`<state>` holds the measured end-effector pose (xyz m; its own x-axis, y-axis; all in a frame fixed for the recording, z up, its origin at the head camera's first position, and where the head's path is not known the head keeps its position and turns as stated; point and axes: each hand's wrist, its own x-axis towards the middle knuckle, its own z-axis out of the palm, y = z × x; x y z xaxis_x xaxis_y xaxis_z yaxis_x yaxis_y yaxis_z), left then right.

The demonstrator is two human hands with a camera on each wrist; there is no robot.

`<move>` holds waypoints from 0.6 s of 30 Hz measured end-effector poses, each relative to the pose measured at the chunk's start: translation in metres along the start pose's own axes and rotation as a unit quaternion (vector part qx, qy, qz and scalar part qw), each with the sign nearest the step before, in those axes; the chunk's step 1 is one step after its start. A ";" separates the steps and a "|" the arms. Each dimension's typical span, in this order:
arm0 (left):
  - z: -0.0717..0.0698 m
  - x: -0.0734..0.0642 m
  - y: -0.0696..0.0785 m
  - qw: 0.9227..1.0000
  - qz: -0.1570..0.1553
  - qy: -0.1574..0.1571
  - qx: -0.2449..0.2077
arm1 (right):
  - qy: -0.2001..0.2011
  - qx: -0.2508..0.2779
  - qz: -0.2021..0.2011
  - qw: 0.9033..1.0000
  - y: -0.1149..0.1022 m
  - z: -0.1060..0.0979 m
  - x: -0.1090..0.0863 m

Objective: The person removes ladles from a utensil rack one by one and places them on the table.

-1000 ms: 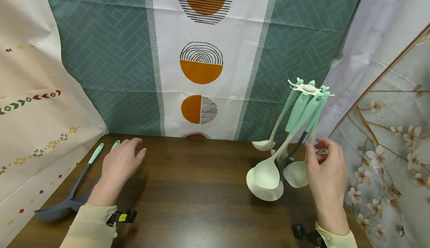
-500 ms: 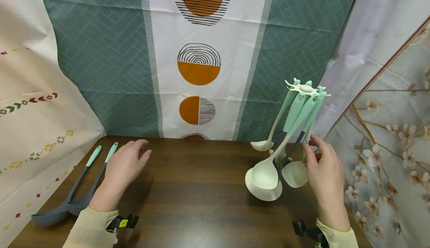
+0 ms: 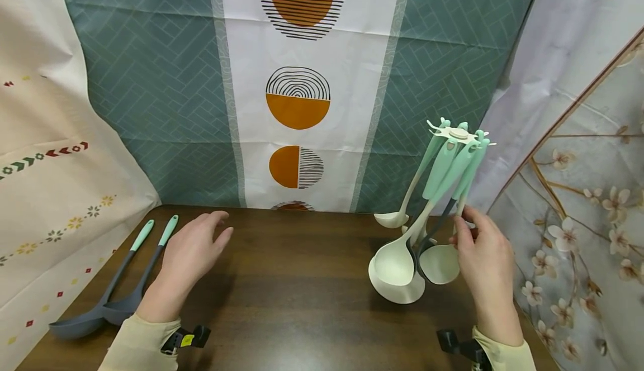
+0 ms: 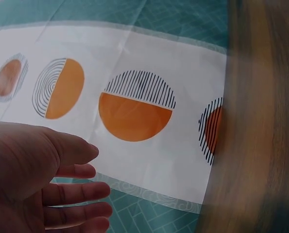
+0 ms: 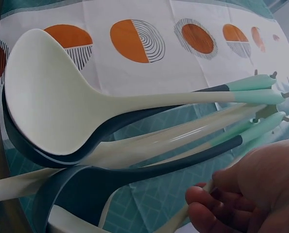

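Note:
On the right, a stand with a cream top bears several hanging ladles with mint-green handles. Some are cream, like the front ladle; others are dark grey-blue, like the dark ladle. My right hand pinches the thin cream shaft of a ladle on the stand's right side, between thumb and fingers. Its bowl hangs just left of the hand. My left hand hovers over the table at left, fingers relaxed and apart, holding nothing.
Two dark grey ladles with mint handle ends lie side by side on the brown wooden table, left of my left hand. Behind stands a patterned cloth. A floral curtain borders the table at right.
My left hand has drifted to the right, uncovering more of the second dark ladle. The right hand has shifted slightly left, and its fingers have drawn in on the cream shaft.

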<state>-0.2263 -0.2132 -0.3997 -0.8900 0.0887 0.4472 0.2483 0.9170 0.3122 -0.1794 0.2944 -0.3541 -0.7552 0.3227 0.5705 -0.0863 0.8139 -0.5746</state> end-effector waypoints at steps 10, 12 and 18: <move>-0.002 -0.002 -0.001 1.000 0.009 0.013 -0.001 | 0.005 0.001 -0.024 1.000 -0.005 0.004 -0.004; -0.001 -0.001 -0.001 1.000 0.009 0.014 0.000 | 0.008 0.001 -0.031 0.999 -0.005 0.005 -0.005; -0.001 -0.002 0.003 1.000 0.016 0.020 0.003 | 0.002 -0.001 -0.028 1.000 -0.007 0.004 -0.006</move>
<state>-0.2234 -0.2114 -0.3992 -0.8654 0.1027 0.4905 0.2747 0.9159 0.2928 -0.1774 0.2844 -0.3557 -0.7462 0.2796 0.6041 -0.1261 0.8317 -0.5408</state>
